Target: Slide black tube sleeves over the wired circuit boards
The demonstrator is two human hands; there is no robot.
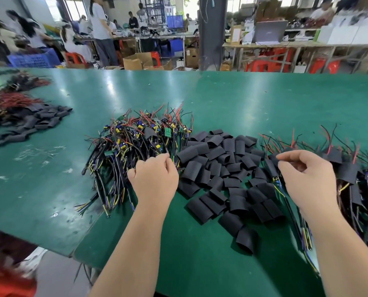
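**Three heaps, one board between sleeves**

Three heaps lie before you on the green surface (264,99). At ten o'clock from the centre sits the tangle of bare wired circuit boards (140,144), red, black and yellow leads sticking out every way. Dead centre spreads the pile of loose black tube sleeves (219,174). At three o'clock lies the stack of sleeved boards (350,174).

Your left hand (154,179) is curled narrow at the tangle's near edge, fingertips pinched among the leads; whether it grips one I cannot tell. Your right hand (307,179) hovers half open, thumb and forefinger close together, over a sleeved board (273,170) at the finished stack's edge, seemingly letting it go.

You look to be between units. Next, draw one board free by its leads without dragging its neighbours, then take a single sleeve from the centre and feed the leads through its mouth.
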